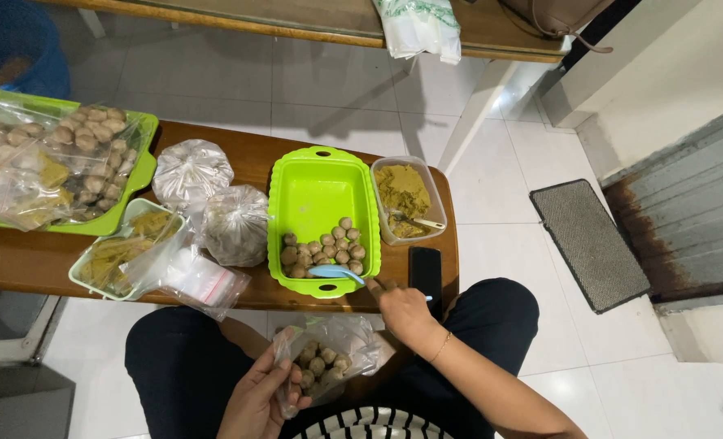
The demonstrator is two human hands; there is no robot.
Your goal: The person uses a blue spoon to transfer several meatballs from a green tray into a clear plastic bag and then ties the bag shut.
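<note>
wooden bench [44,264]: meatballs [322,252] just beyond right hand [402,309] fingers.

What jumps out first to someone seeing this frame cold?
The bright green tray at the middle of the wooden table, with brown meatballs heaped at its near end. The right hand holds a blue spoon over them, while the left hand grips a clear bag of meatballs over the lap. Right of the tray sits a clear tub of yellow-brown paste.
</note>
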